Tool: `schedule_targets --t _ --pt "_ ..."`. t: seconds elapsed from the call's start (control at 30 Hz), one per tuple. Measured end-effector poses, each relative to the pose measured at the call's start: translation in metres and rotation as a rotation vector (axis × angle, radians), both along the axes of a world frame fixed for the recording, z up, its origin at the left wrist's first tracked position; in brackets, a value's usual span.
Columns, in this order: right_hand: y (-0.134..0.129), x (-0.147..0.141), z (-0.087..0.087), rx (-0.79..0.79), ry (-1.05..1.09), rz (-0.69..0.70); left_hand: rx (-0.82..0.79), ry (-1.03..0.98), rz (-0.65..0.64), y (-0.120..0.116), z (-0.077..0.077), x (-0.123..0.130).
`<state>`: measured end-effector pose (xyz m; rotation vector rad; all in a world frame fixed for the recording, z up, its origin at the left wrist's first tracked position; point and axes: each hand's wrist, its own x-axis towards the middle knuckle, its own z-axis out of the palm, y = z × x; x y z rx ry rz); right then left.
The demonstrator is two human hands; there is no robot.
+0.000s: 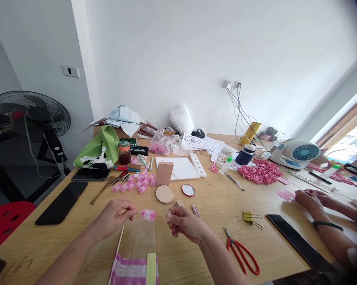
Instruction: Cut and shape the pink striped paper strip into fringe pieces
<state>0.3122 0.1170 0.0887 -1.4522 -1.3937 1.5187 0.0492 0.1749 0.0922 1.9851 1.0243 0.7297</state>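
My left hand (121, 211) is closed in a pinch above the table, with whatever it holds too small to make out. My right hand (182, 222) is also pinched, and its fingertips hide what they may grip. Between the two hands is a small pink-and-white piece with frayed edges (148, 215), apart from my fingers. Below it a transparent sheet (144, 233) lies on the table. Nearer to me is pink-and-white striped sheer fabric (131, 269), with a yellow strip (151, 267) across it and a thin wooden stick (116, 253) along its left side.
Red-handled pliers (242, 253) and a yellow binder clip (252, 219) lie right. A wooden disc (165, 194), upright wooden block (164, 173) and pink fluffy pieces (136, 182) stand beyond my hands. Phones (61, 202) lie left. Another person's hands (310, 200) work at the right.
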Motion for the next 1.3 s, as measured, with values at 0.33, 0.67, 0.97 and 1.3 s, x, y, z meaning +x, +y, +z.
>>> schedule_targets --t 0.33,0.67,0.97,1.3 --pt "0.001 0.036 -0.023 0.275 -0.987 -0.297 -0.308 -0.175 0.336 0.044 -0.058 0.035" --pt "0.003 0.032 -0.044 0.306 -1.237 -0.094 -0.460 -0.013 0.446 0.060 -0.083 0.058" --pt "0.020 0.006 -0.036 0.383 -1.263 -0.128 -0.552 0.069 0.432 0.063 -0.088 0.067" --pt "0.044 -0.017 -0.041 0.435 -1.274 -0.032 -0.566 0.051 0.443 0.062 -0.089 0.065"
